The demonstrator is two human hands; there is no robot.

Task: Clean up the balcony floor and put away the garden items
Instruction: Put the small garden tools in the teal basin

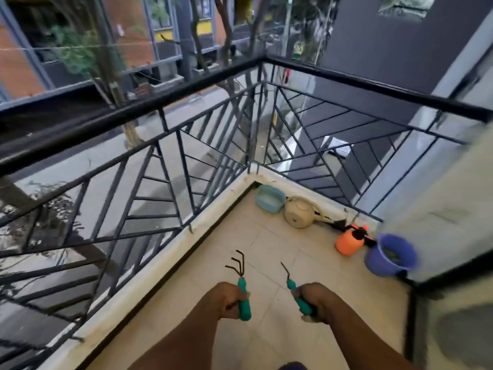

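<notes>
My left hand point(227, 299) is shut on the teal handle of a small hand rake point(241, 279) whose three black prongs point up and away. My right hand point(313, 299) grips a second teal-handled tool point(293, 287) with one thin dark blade. Both are held above the beige tiled balcony floor point(266, 249). By the far corner lie a light blue basin point(270, 198), a cream watering can point(300, 212), an orange spray bottle point(350, 240) and a purple bucket point(390, 255).
A black metal railing point(160, 108) runs along the left and far sides, above a white curb point(170, 252). A pale wall point(440, 204) stands at the right. A street and buildings lie beyond the railing.
</notes>
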